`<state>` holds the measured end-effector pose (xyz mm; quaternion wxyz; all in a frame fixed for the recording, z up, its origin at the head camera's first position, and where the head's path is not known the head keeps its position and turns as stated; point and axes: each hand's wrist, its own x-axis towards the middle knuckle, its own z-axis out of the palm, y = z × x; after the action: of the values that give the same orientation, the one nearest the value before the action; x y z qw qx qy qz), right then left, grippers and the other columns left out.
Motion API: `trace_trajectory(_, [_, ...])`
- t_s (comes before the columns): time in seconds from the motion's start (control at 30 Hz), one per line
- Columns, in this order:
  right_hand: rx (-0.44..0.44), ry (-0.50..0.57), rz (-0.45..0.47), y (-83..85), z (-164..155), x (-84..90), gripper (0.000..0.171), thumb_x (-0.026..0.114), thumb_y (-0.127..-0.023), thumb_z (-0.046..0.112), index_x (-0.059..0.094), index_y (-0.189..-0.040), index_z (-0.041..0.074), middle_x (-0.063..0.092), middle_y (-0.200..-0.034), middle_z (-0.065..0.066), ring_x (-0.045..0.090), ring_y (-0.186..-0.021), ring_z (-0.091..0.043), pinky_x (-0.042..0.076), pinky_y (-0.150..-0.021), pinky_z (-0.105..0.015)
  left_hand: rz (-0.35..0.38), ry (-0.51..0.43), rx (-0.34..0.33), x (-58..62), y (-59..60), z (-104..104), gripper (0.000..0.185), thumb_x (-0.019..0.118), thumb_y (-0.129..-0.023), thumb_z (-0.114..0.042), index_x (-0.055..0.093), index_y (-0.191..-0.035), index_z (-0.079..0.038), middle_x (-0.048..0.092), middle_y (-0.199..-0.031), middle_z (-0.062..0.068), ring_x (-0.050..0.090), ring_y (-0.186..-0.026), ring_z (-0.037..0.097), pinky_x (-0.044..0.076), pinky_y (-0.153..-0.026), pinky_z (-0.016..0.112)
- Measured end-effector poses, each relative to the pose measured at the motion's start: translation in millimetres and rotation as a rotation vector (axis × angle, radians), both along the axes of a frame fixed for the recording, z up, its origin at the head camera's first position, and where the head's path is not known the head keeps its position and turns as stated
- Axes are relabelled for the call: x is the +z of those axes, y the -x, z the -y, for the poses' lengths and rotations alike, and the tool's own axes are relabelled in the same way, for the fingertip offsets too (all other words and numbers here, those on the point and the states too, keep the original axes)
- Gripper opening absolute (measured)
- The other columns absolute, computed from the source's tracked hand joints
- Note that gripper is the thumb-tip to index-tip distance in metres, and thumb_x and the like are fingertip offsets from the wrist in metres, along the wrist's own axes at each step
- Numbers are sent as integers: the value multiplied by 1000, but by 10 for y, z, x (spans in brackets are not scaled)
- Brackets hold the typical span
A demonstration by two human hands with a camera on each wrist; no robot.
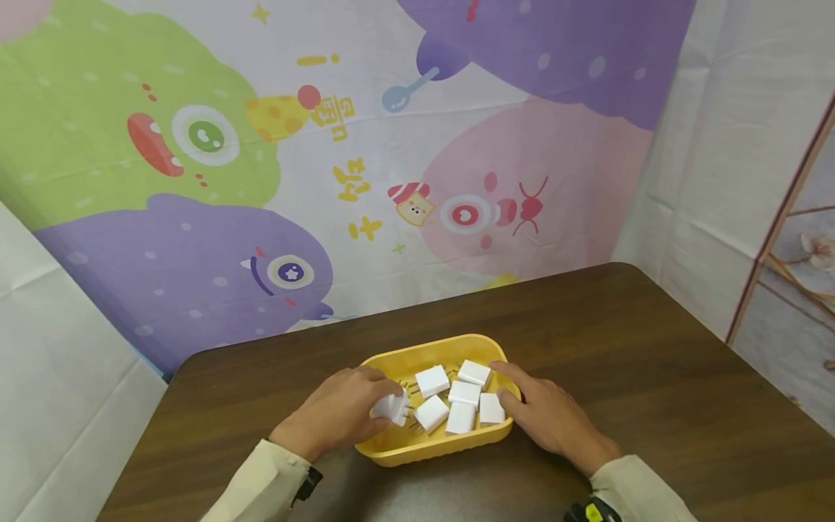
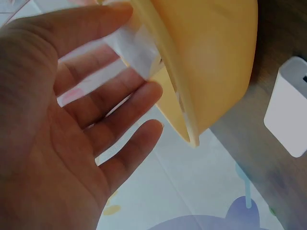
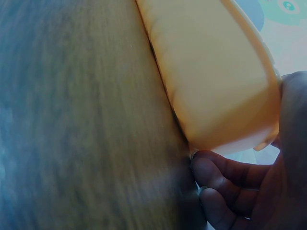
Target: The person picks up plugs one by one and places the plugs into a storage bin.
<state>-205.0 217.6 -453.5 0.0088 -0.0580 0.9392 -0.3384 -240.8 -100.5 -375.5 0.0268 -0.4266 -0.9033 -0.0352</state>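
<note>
A yellow plastic tray point(image 1: 398, 451) sits on the brown table and holds several white plug chargers point(image 1: 464, 392). My left hand point(image 1: 339, 413) is at the tray's left side. Its thumb and fingers pinch one white charger point(image 1: 391, 407) with metal prongs, just over the left rim. In the left wrist view the palm point(image 2: 57, 143) faces the camera, and a white piece point(image 2: 134, 48) shows between thumb and fingers beside the tray point(image 2: 211, 62). My right hand point(image 1: 544, 417) grips the tray's right rim. The right wrist view shows its fingers point(image 3: 216, 177) curled under the tray's edge point(image 3: 225, 96).
The dark brown table point(image 1: 652, 362) reaches to a rounded far edge. Behind it hangs a cartoon-printed cloth point(image 1: 326, 181). In the left wrist view another white block point(image 2: 288, 105) lies on the wood beside the tray. White sheeting point(image 1: 717, 145) covers the right wall.
</note>
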Motion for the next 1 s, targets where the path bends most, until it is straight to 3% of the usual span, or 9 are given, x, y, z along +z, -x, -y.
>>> trace_trajectory(0.37, [5, -1, 0, 6, -1, 4, 45, 52, -101, 38, 49, -146, 35, 61, -134, -2, 59, -102, -18, 47, -90, -52, 27, -18, -56, -19, 0, 20, 32, 80, -81, -21, 75, -113, -17, 70, -110, -3, 64, -102, 14, 50, -83, 42])
trace_trajectory(0.53, [4, -4, 7, 7, -3, 3, 45, 52, -101, 38, 49, -146, 35, 61, -134, -2, 57, -99, -17, 47, -88, -51, 30, -31, -31, -35, -2, 22, 27, 74, -86, -25, 75, -112, -16, 69, -111, -2, 64, -102, 15, 49, -86, 43])
trace_trajectory(0.8, [3, -4, 3, 4, -1, 1, 45, 52, -102, 38, 49, -146, 35, 61, -134, -2, 57, -98, -16, 47, -88, -51, -19, -128, -27, -40, 11, 36, 23, 69, -90, -31, 76, -106, -16, 67, -105, -4, 64, -96, 14, 52, -87, 37])
trace_trajectory(1.0, [5, 3, 5, 6, -2, -9, 45, 52, -102, 37, 49, -146, 34, 60, -137, -3, 59, -107, -19, 46, -93, -54, -51, -152, -16, -21, 40, 57, 23, 66, -91, -33, 76, -105, -17, 67, -104, -6, 64, -97, 13, 51, -87, 36])
